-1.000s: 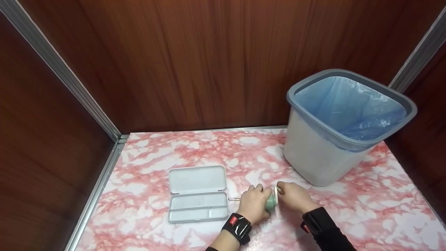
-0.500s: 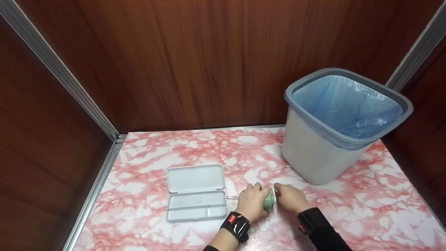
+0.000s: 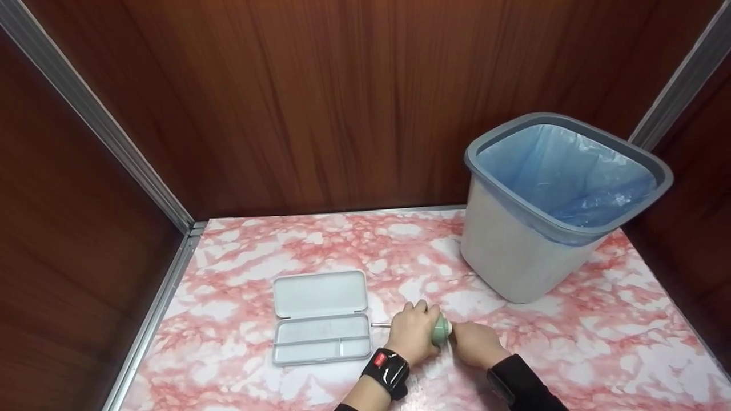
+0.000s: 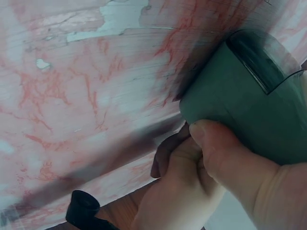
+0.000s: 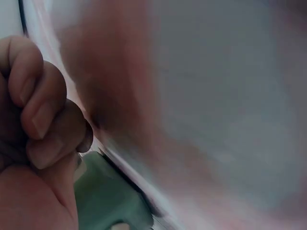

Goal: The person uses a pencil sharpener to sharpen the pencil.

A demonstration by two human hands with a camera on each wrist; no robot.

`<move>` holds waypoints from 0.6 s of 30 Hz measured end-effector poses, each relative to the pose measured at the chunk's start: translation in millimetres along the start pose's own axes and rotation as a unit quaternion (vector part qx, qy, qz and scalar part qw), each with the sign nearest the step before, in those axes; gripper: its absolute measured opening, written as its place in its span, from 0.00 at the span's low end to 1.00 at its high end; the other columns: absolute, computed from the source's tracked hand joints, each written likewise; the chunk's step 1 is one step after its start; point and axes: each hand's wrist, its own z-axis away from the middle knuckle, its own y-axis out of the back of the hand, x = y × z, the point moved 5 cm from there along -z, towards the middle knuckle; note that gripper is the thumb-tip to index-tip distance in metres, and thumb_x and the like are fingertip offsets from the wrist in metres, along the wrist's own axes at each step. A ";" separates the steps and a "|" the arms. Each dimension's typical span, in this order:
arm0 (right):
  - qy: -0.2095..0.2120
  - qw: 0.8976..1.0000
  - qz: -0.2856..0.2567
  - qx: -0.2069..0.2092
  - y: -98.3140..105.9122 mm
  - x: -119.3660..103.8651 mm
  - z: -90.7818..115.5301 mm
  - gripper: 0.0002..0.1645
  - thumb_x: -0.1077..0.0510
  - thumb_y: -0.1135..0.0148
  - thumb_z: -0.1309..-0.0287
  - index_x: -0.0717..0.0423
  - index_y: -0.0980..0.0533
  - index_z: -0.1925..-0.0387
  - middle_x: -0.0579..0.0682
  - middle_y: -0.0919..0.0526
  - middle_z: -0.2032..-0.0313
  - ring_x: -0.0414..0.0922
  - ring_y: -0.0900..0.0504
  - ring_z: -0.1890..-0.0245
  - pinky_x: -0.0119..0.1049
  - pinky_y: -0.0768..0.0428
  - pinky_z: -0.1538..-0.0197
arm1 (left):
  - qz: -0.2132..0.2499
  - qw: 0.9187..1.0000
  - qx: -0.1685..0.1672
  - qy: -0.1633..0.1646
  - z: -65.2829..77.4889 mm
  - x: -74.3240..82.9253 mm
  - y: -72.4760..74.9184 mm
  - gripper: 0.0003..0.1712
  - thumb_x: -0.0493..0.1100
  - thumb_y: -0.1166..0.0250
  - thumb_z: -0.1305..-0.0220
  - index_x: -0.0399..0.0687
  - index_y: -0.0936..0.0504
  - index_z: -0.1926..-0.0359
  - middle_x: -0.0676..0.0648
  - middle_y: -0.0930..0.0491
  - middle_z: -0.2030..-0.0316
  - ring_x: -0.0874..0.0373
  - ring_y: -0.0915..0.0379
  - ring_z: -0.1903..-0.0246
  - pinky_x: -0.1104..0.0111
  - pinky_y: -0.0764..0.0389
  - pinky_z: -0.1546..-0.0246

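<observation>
My left hand grips a green hand-crank pencil sharpener lying low over the table. A thin pencil sticks out on its left side, pointing toward an open grey pencil case. In the left wrist view the thumb presses the green body, which has a dark see-through window. At the sharpener's white right end, my right hand has its fingers curled at the crank, whose knob is hidden inside them. The right wrist view shows those bent fingers next to the green body.
A large pale bin with a grey rim and blue liner stands at the back right. The pencil case lies left of the hands with its lid laid back. Wood-grain panels enclose the red-and-white marbled table.
My right hand has moved round and down at the sharpener's end, and the white crank arm has turned from up to mostly out of sight. The left hand stays on the sharpener.
</observation>
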 end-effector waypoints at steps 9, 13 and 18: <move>-0.002 1.000 -0.022 -0.005 -4.7 -1.5 15.0 0.07 0.58 0.46 0.45 0.50 0.29 0.77 0.50 0.22 0.79 0.51 0.21 0.76 0.45 0.28 0.78 | -0.002 1.000 -0.001 0.010 0.3 0.9 0.8 0.39 0.64 0.24 0.79 0.58 0.28 0.60 0.55 0.25 0.67 0.59 0.30 0.71 0.69 0.28 0.79; 0.010 0.999 -0.032 -0.005 -3.8 -3.6 21.9 0.07 0.57 0.45 0.45 0.49 0.30 0.77 0.48 0.23 0.81 0.49 0.22 0.77 0.41 0.31 0.79 | -0.007 1.000 -0.004 0.015 0.2 0.8 1.7 0.40 0.64 0.24 0.79 0.59 0.28 0.59 0.55 0.25 0.67 0.59 0.30 0.70 0.70 0.27 0.78; 0.032 0.999 -0.033 0.016 -0.4 -6.1 29.9 0.04 0.61 0.43 0.52 0.49 0.30 0.76 0.46 0.24 0.81 0.48 0.22 0.78 0.40 0.32 0.78 | -0.005 1.000 -0.003 0.019 0.4 0.6 1.1 0.40 0.63 0.24 0.79 0.59 0.27 0.58 0.55 0.25 0.67 0.59 0.30 0.71 0.70 0.27 0.78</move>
